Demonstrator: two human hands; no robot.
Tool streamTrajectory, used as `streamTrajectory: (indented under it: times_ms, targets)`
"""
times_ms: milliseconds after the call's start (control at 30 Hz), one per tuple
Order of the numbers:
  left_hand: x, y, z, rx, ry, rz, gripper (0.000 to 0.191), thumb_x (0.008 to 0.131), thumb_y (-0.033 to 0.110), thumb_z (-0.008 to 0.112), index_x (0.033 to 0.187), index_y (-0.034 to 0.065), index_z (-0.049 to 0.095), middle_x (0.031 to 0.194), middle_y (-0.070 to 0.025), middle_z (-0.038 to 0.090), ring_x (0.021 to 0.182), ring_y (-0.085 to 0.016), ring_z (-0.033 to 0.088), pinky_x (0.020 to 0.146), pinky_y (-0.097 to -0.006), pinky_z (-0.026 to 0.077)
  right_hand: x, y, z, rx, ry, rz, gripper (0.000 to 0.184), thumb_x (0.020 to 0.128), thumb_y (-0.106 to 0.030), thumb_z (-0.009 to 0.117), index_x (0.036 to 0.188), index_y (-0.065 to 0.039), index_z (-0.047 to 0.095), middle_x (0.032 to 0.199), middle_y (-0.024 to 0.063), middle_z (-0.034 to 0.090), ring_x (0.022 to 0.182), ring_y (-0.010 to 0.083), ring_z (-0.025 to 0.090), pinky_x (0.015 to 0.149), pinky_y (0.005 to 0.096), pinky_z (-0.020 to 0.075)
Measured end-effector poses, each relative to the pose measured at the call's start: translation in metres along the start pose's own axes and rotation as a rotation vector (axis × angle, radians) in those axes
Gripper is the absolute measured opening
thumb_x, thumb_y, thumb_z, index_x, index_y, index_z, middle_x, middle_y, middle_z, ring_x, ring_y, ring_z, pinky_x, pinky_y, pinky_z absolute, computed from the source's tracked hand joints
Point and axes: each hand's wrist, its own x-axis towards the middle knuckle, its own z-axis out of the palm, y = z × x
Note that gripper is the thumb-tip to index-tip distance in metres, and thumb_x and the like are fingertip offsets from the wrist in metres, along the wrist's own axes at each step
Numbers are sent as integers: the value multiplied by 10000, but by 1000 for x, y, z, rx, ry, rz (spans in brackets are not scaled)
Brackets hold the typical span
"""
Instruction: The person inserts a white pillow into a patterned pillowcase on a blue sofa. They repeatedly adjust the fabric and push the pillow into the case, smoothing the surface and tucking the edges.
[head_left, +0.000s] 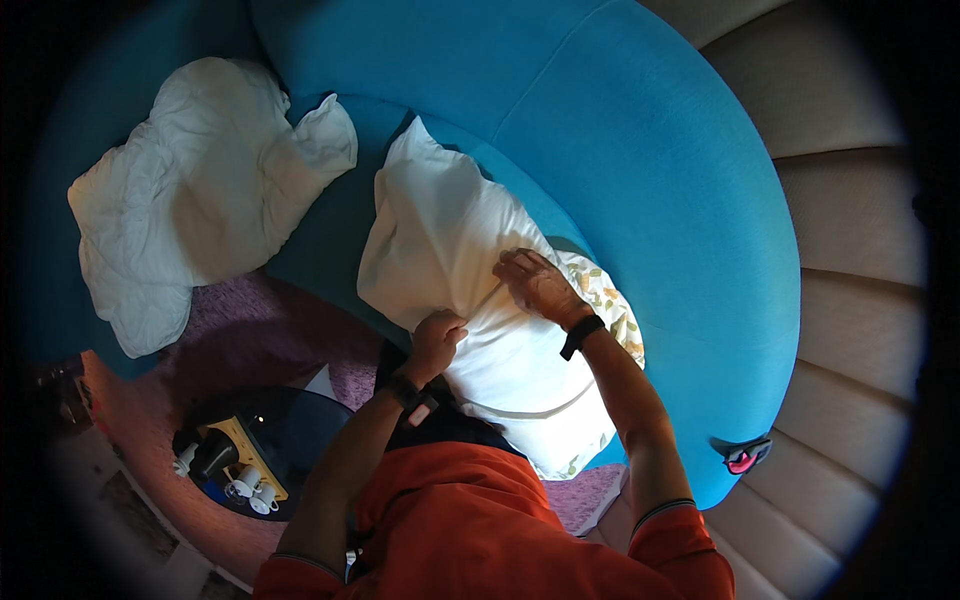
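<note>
A white pillow (439, 202) in a smooth white cover lies before me on the seat of a blue curved sofa (645, 187). My left hand (437, 343) has its fingers closed on the cover at the pillow's near left side. Farther up and to the right, my right hand (538, 285) pinches the same cover with bent fingers. A taut fold of cloth runs between the two hands. Under the pillow, a white fabric item with a leaf print (619, 319) shows at the right side. What the fingertips grip is partly hidden.
A crumpled white duvet (202, 187) lies on the sofa at the left. A dark round table (307, 427) at lower left bears a wooden tray (251, 450) with white mugs (255, 484) and a black object. Purple carpet (247, 322) covers the floor. Padded panels (847, 210) line the right.
</note>
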Motion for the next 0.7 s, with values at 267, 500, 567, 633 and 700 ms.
streamTrajectory:
  times_ms: [267,500,567,633,700]
  targets:
    - [2,7,-12,38,-68,-83,115,857,56,739,911,-9,661,883,-184,651,864,-397,642,775,-464,498,4,40,13,-85,41,58,145,887,-98,683,1023,-85,730,1131,97,727,1131,330,655,1006,437,544]
    - [24,15,26,269,68,64,104,865,28,725,921,7,640,938,-193,649,934,-426,622,802,-493,498,-35,67,1,-366,-218,214,201,901,-147,610,990,-70,774,1058,131,760,1076,330,712,968,412,564]
    - [27,20,29,303,57,77,91,874,25,713,918,8,636,949,-197,646,954,-430,615,814,-492,496,-35,67,13,-459,-315,301,212,923,-161,592,983,-81,779,1042,129,766,1039,318,729,963,409,567]
    - [13,21,26,309,61,28,83,884,23,706,924,9,634,958,-188,644,977,-419,616,824,-492,493,-28,52,12,-450,-301,319,191,901,-138,596,922,-70,774,1058,166,763,1018,323,730,914,439,573]
    - [-1,13,15,300,35,13,100,893,31,708,961,6,640,982,-181,650,988,-411,615,841,-489,499,-15,46,14,-420,-407,395,177,898,-129,603,908,-64,767,1058,170,765,1024,305,729,882,447,580]
